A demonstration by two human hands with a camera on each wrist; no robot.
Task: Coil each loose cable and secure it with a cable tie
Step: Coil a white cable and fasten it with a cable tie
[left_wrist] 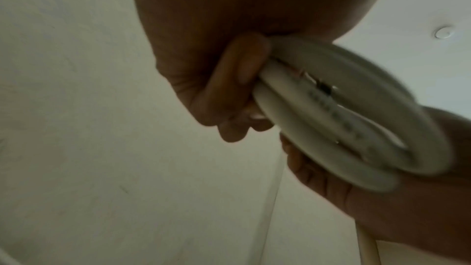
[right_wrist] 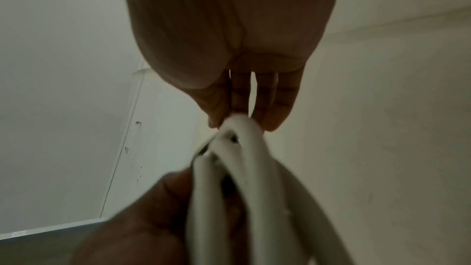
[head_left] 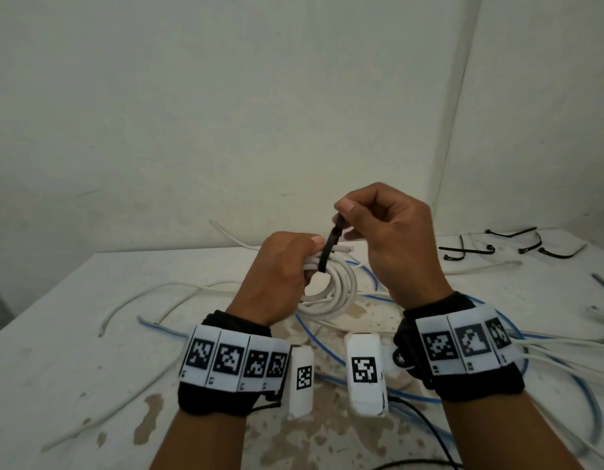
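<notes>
1. The tabletop (head_left: 73, 334) is strewn with loose white cables (head_left: 178, 290) and blue cables (head_left: 314, 340), all uncoiled; they lie under and around both hands, so any slack end dropped there could snag.
2. The white coil (head_left: 334, 293) is held up above the tabletop. The left hand (head_left: 277, 283) has its fingers curled round the gathered loops at the coil's top; the left wrist view shows that grip tight on the bundle.
3. The right hand (head_left: 395, 245) pinches the upper end of a black cable tie (head_left: 329, 247) between thumb and forefinger, the strap running down across the loops.
4. To do this well, I judge the left grip should keep the loops pressed together while the right hand draws the strap snug; whether its tail is threaded through the head is hard to tell.
5. Spare black ties (head_left: 497, 245) lie at the far right, well apart.
</notes>
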